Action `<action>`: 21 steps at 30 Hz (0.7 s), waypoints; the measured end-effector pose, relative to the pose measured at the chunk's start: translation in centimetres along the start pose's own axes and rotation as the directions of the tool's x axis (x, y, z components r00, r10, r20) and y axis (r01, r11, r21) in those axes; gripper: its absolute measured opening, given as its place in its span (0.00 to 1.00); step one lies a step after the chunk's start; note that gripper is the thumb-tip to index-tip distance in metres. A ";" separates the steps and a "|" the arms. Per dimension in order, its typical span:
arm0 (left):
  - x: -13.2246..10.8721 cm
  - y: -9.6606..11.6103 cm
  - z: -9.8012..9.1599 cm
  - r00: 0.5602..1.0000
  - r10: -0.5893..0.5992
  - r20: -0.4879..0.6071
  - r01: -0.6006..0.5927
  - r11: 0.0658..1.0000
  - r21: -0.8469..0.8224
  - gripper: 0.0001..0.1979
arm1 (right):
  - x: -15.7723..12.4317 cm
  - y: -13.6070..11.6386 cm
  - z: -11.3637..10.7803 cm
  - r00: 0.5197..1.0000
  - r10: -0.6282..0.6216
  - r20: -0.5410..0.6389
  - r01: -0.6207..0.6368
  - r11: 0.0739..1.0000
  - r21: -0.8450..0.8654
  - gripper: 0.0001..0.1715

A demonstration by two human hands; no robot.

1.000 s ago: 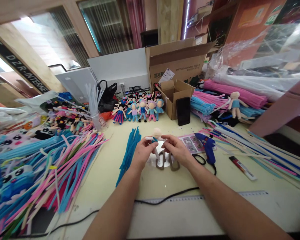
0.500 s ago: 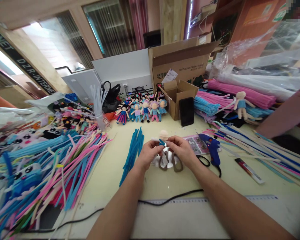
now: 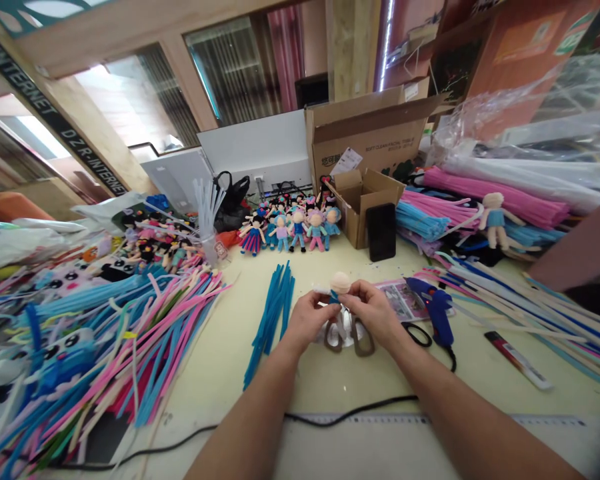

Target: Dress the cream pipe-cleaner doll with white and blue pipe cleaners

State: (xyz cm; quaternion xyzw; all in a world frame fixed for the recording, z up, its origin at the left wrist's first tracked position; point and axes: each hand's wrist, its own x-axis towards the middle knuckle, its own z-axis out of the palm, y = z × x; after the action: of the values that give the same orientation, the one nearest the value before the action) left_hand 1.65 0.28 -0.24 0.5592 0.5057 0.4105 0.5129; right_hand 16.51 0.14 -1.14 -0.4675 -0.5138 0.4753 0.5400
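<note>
Between my hands is a small doll piece with a round cream head (image 3: 340, 282) and a teal part (image 3: 334, 297) below it. My left hand (image 3: 311, 319) pinches the teal part from the left. From the right, my right hand (image 3: 373, 308) closes its fingers on the same piece. Scissors with brown handles (image 3: 364, 339) lie just under my hands, on something white and shiny. A bundle of teal pipe cleaners (image 3: 271, 319) rests left of my left hand. A blue glue gun (image 3: 439, 312) lies to the right of my right hand.
Finished dolls (image 3: 299, 230) stand at the back beside a cardboard box (image 3: 353, 217) and a black phone (image 3: 381, 231). Colourful pipe cleaners (image 3: 145, 333) pile up at left, others at right. A black cable (image 3: 350, 411) and a ruler (image 3: 395, 420) cross the front.
The view has shifted, so the scene sits lower and further right. The cream head stands more upright above my fingertips, with more of the teal part showing.
</note>
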 end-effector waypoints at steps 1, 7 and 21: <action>0.0 0.0 0.0 1.000 -0.007 -0.009 0.007 1.000 0.014 0.08 | 0.0 0.0 0.0 1.000 0.002 -0.003 -0.002 1.000 0.005 0.14; 0.0 0.3 -0.1 1.000 0.001 0.011 -0.002 0.999 0.035 0.07 | 0.1 0.0 -0.1 0.997 0.019 0.073 -0.019 1.000 0.004 0.16; -0.2 0.4 0.0 0.998 -0.039 0.058 0.035 0.996 0.077 0.08 | -0.1 -0.1 0.0 0.997 0.011 0.080 -0.010 1.000 -0.014 0.18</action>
State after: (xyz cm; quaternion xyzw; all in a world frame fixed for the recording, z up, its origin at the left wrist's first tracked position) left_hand 1.65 0.12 0.16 0.5808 0.5158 0.3647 0.5134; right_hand 16.54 0.00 -1.06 -0.4544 -0.5358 0.4928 0.5134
